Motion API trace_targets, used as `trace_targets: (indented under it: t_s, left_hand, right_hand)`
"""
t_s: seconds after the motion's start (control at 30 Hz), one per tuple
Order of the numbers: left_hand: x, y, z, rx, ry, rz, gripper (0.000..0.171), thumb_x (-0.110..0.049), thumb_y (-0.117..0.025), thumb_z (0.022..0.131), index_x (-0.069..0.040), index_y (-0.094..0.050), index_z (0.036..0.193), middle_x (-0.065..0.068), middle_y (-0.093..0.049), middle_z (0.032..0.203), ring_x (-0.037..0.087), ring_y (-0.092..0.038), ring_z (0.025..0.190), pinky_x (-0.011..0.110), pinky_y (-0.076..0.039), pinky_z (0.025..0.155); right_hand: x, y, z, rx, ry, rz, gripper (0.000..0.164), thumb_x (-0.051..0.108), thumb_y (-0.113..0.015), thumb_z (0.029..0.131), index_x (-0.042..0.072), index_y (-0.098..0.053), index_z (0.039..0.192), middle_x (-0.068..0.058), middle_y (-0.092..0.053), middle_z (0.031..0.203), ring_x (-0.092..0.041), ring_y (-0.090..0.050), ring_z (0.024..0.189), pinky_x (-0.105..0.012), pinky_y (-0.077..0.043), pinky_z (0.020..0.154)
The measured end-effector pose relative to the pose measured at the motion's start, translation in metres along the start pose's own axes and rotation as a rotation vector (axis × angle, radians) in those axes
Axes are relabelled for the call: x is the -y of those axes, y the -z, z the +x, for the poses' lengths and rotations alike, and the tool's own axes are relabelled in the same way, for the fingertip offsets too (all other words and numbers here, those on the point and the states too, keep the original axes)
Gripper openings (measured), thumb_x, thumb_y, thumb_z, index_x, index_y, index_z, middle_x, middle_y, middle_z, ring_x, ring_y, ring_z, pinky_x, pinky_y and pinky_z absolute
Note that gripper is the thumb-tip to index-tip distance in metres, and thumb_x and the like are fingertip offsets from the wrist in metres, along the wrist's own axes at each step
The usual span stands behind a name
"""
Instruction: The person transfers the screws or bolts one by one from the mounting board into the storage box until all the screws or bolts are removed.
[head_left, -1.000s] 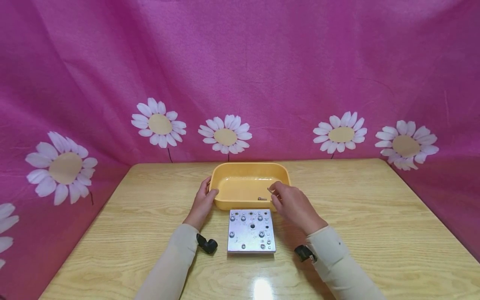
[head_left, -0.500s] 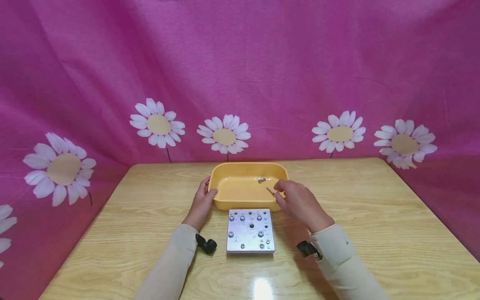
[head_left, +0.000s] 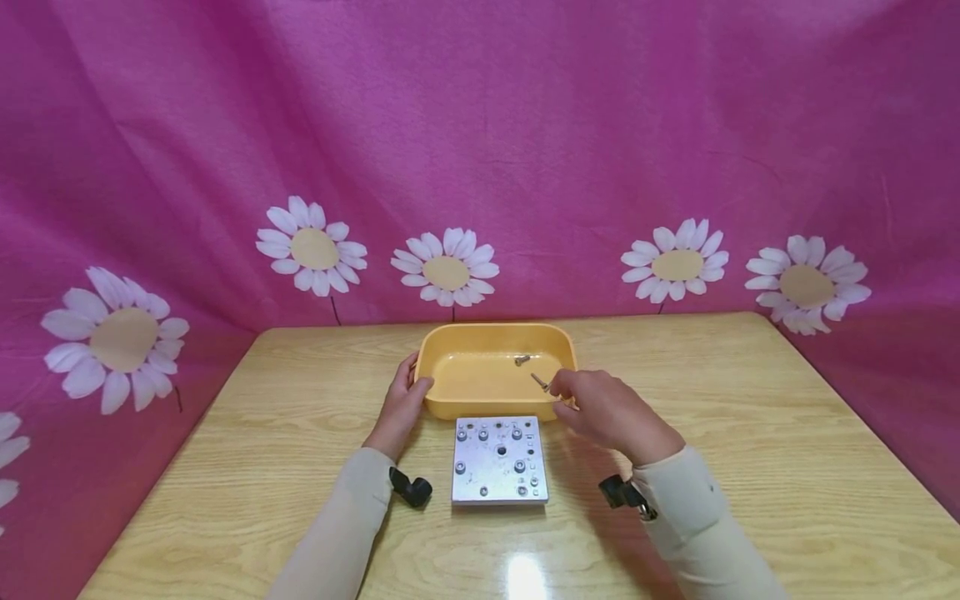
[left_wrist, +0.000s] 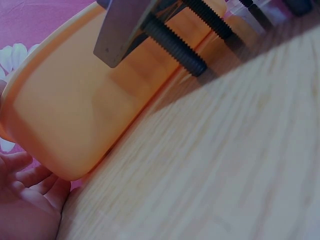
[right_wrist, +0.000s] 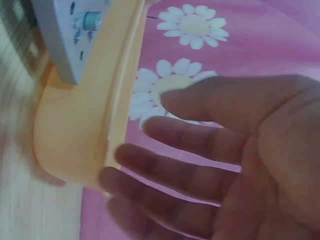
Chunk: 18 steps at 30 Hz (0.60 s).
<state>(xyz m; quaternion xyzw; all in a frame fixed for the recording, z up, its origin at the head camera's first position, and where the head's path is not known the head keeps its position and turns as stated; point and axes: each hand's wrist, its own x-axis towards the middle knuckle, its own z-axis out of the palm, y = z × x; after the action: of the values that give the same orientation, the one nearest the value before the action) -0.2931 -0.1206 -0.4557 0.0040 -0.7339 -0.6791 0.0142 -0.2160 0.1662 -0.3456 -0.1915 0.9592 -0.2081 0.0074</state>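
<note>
My left hand grips the left end of a yellow plastic basin, thumb over the rim and fingers outside. In the left wrist view, those fingers lie by the basin's outer wall. Two small metal screws lie inside: one screw near the back wall, another screw at the right, close to my right fingertips. My right hand hovers over the basin's right front corner. In the right wrist view, its thumb and fingers are apart, with nothing seen between them.
A square metal plate with several screws and holes is in front of the basin. Underneath it, threaded screw shanks stick out toward the wooden table. A pink flowered cloth hangs behind and at the sides.
My right hand has let go of screws into the basin and drawn back slightly to the right. One screw has come to lie near the back wall. My left hand keeps its grip.
</note>
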Motion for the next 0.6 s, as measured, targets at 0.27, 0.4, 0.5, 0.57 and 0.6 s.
trace_targets:
  t_s: [0.27,0.4,0.5,0.57,0.6]
  left_hand:
    - [0.0,0.0,0.001,-0.004,-0.008,-0.013,0.059,-0.016,-0.049,0.094,-0.014,-0.03,0.15,0.005,-0.032,0.154,0.019,-0.031,0.14,0.034,-0.029,0.114]
    - [0.0,0.0,0.001,-0.001,-0.006,-0.013,0.059,-0.016,-0.049,0.095,-0.015,-0.029,0.15,0.004,-0.032,0.155,0.019,-0.03,0.141,0.033,-0.028,0.114]
    - [0.0,0.0,0.001,-0.004,0.003,-0.01,0.058,-0.017,-0.049,0.095,-0.016,-0.03,0.15,0.002,-0.032,0.154,0.018,-0.03,0.14,0.032,-0.029,0.114]
    - [0.0,0.0,0.001,-0.003,0.002,-0.012,0.058,-0.017,-0.049,0.095,-0.016,-0.029,0.15,0.004,-0.032,0.154,0.019,-0.03,0.141,0.033,-0.028,0.114]
    - [0.0,0.0,0.001,-0.003,-0.001,-0.012,0.058,-0.016,-0.049,0.095,-0.015,-0.029,0.15,0.004,-0.032,0.155,0.019,-0.03,0.141,0.034,-0.028,0.114]
  right_hand:
    - [0.011,0.004,-0.008,0.152,0.0,0.014,0.02,0.019,-0.07,0.085,0.008,-0.065,0.102,-0.006,-0.067,0.092,-0.018,-0.06,0.081,-0.037,-0.051,0.072]
    - [0.017,0.003,-0.011,0.186,-0.014,0.021,0.021,0.018,-0.074,0.083,0.01,-0.066,0.1,-0.002,-0.064,0.089,-0.017,-0.058,0.08,-0.036,-0.051,0.072]
    - [0.021,0.002,-0.012,0.206,-0.028,0.029,0.022,0.018,-0.076,0.081,0.011,-0.067,0.1,0.0,-0.062,0.086,-0.017,-0.056,0.078,-0.035,-0.049,0.07]
    - [0.024,0.001,-0.013,0.212,-0.018,0.029,0.02,0.016,-0.076,0.081,0.011,-0.067,0.097,0.001,-0.061,0.083,-0.017,-0.055,0.076,-0.034,-0.048,0.068]
    - [0.025,0.0,-0.013,0.221,-0.017,0.032,0.018,0.016,-0.076,0.081,0.012,-0.068,0.096,0.002,-0.06,0.081,-0.017,-0.054,0.074,-0.034,-0.048,0.067]
